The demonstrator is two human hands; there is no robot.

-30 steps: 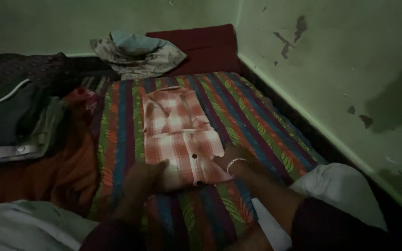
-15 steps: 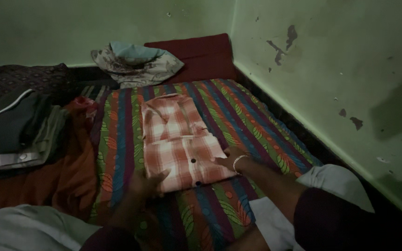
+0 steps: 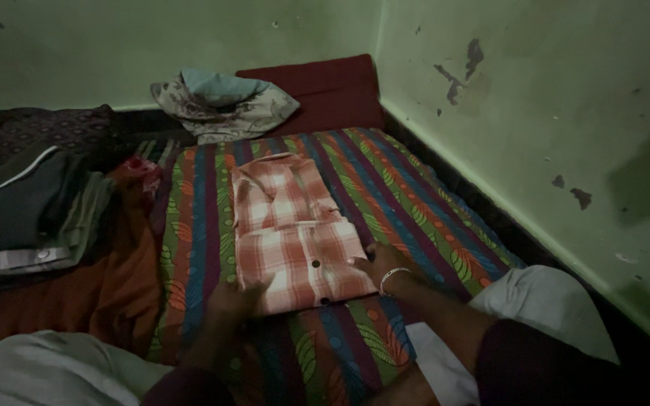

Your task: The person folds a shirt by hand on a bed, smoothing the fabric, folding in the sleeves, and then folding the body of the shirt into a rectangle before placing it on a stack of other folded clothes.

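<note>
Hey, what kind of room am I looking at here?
Probably a bedroom at home: a striped bedsheet over a floor mattress, a maroon pillow against peeling green walls, and a folded checked shirt.

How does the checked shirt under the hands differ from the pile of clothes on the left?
The checked shirt is a single orange-and-white garment; the pile of clothes is several dark and grey pieces stacked together. The shirt lies flat on the striped sheet; the pile rests on an orange cloth. The left hand and right hand touch the shirt's near edge; neither touches the pile. Both look folded.
</note>
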